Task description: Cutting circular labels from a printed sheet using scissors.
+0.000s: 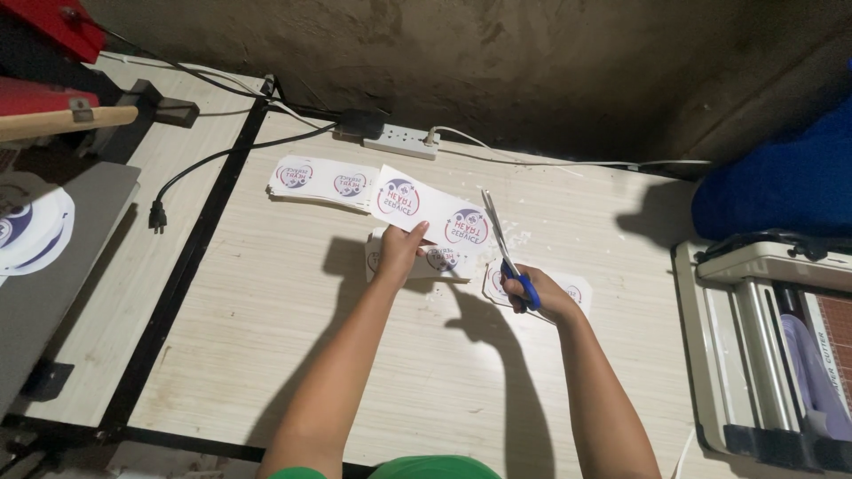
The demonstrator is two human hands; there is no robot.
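starting at the bottom of the frame, two bare forearms rise from a green garment edge toward the middle of the pale wood-grain table [293, 355]. the left hand [401, 251], centre frame, has its fingers pinched together on the lower edge of a white printed sheet [432, 212] bearing two round red-and-blue emblems, lifting it clear of the surface and tilted, apparently so the blades can reach its right edge. the right hand [540, 294], just right of centre, has its fingers closed through the blue handles of a pair of scissors [500, 239], whose blades point up the frame and meet the sheet's right end; whether the blades are parted cannot be told. under the hands lie more printed pieces [439, 262], and a cut piece [575, 288] rests beside the right wrist, seemingly dropped within easy reach. farther up, left of centre, a flat stack of uncut sheets [321, 181] sits near the held one. at lower right stands a white roller machine [768, 346], with a blue cloth bundle [781, 186] above it. at the left edge, a grey platen [62, 266] carries round prints, below red equipment [53, 31] in the upper left. along the far wall, upper centre, a white power strip [401, 140] lies with black cables trailing, one loose plug [157, 215] at left.
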